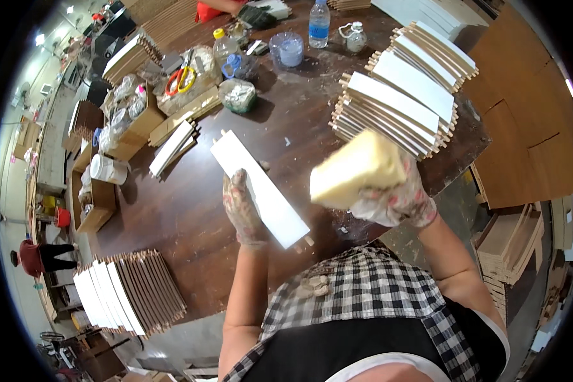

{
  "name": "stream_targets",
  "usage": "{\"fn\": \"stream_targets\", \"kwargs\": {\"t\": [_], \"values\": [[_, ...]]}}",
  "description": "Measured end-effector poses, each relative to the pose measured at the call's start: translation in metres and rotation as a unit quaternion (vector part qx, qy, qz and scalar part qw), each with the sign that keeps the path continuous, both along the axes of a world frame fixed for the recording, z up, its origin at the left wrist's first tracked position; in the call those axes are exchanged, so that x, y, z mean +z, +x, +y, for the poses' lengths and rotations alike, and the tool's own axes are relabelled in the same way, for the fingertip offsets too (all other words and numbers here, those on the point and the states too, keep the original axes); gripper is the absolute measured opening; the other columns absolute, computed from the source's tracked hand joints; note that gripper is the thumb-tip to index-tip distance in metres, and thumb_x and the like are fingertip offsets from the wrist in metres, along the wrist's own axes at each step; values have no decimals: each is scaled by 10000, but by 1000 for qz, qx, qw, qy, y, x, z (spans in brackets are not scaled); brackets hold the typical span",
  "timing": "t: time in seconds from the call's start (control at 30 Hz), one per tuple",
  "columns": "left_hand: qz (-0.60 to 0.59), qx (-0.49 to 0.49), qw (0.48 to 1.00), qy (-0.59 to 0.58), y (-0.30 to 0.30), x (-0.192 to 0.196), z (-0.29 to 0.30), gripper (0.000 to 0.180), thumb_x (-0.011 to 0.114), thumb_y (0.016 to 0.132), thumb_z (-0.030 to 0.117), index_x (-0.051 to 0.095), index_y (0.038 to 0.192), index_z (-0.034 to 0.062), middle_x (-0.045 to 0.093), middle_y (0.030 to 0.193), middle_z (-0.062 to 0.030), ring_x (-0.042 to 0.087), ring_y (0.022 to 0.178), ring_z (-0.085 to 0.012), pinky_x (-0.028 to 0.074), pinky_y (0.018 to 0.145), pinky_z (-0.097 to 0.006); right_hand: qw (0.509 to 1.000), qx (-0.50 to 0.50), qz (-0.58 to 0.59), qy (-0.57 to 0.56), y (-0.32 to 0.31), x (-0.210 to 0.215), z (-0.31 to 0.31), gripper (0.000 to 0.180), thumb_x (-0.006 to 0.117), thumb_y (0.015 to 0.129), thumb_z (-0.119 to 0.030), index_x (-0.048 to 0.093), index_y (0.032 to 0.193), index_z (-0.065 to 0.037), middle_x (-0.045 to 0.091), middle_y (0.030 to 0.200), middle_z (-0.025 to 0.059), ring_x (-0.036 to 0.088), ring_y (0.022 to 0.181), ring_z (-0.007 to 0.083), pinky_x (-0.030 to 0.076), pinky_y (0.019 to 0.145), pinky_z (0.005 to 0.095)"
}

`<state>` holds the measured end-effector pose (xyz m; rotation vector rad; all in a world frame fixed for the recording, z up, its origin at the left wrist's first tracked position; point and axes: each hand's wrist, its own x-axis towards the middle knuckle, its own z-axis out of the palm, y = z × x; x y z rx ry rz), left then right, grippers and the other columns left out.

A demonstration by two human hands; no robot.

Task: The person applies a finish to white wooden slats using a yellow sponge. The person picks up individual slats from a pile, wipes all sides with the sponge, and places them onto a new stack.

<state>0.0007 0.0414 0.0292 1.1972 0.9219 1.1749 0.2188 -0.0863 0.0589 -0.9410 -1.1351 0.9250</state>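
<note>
My left hand point(240, 209), in a stained glove, grips a white wooden slat point(267, 194) by its long edge. The slat has small pegs at its ends and is tilted over the dark table. A block of pale yellow foam sponge point(356, 169) is in my right hand point(402, 198), also gloved, held up to the right of the slat. Beyond the sponge, fanned stacks of similar white slats point(391, 102) lie at the table's right side. Another row of slats point(121, 293) rests at the near left corner.
On the brown table point(197, 235) stand scissors point(181, 79), a water bottle point(319, 25), a plastic tub point(288, 49) and a bag-filled cardboard box point(130, 130). A white cup point(108, 169) is at the left. Someone's gloved hand point(256, 17) shows at the far side. Large cardboard point(522, 108) stands right.
</note>
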Motion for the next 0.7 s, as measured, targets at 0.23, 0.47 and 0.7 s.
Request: {"fn": "stream_targets", "kwargs": {"t": [0.23,0.47,0.7], "values": [[-42,-7,998,-51,9,15,-6,329,444,901,269,636,887,3,617,759,-58,517,613,-97,406,544,-226,994,31,-62,-79,-22,8,-12,566,782,683,-200,527,1130,34,630,993,78,601,872,115,496,786,266],[-36,-2,999,-33,15,26,-9,339,444,903,281,636,880,2,614,758,-53,520,611,-95,404,527,-218,996,17,-55,-67,-25,19,-11,519,795,688,-203,552,1102,-4,647,941,69,621,799,129,524,739,284],[-40,3,999,-34,10,25,-6,339,454,900,282,632,882,-6,605,728,-54,517,575,-94,404,509,-217,994,-17,-80,-69,-26,21,-13,525,782,682,-70,537,1139,8,645,969,93,634,863,171,557,744,284]]}}
